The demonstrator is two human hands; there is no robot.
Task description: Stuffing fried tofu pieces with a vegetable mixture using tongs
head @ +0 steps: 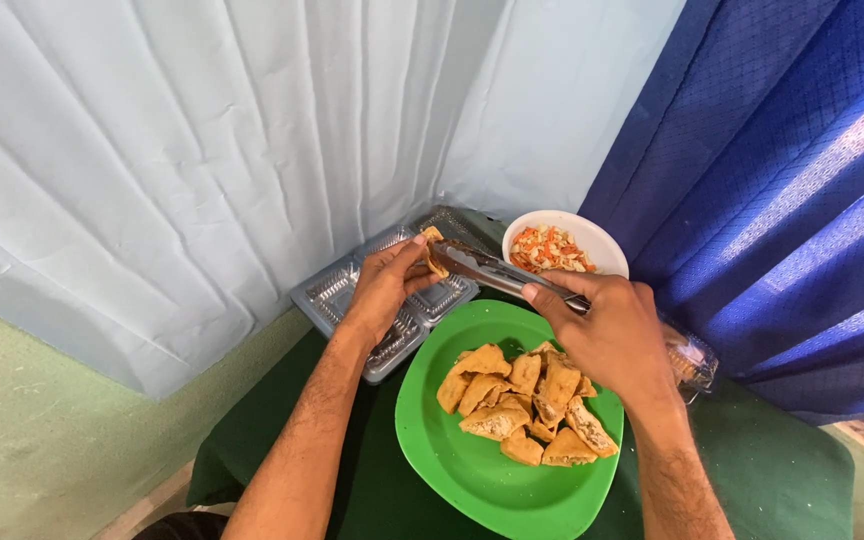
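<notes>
My right hand (607, 330) grips metal tongs (487, 268) that point left over the table. The tong tips pinch a small fried tofu piece (434, 250). My left hand (387, 285) is up at that piece, its fingers touching it and the tong tips, above a clear plastic compartment tray (332, 295). Below both hands sits a green plate (472, 470) with a pile of several golden fried tofu pieces (522, 405).
A white bowl (592, 240) of chopped orange and white vegetables stands behind the plate. A clear plastic container (692, 360) lies by my right wrist. The small table has a dark green cloth (772, 460). White curtain hangs at left, blue curtain at right.
</notes>
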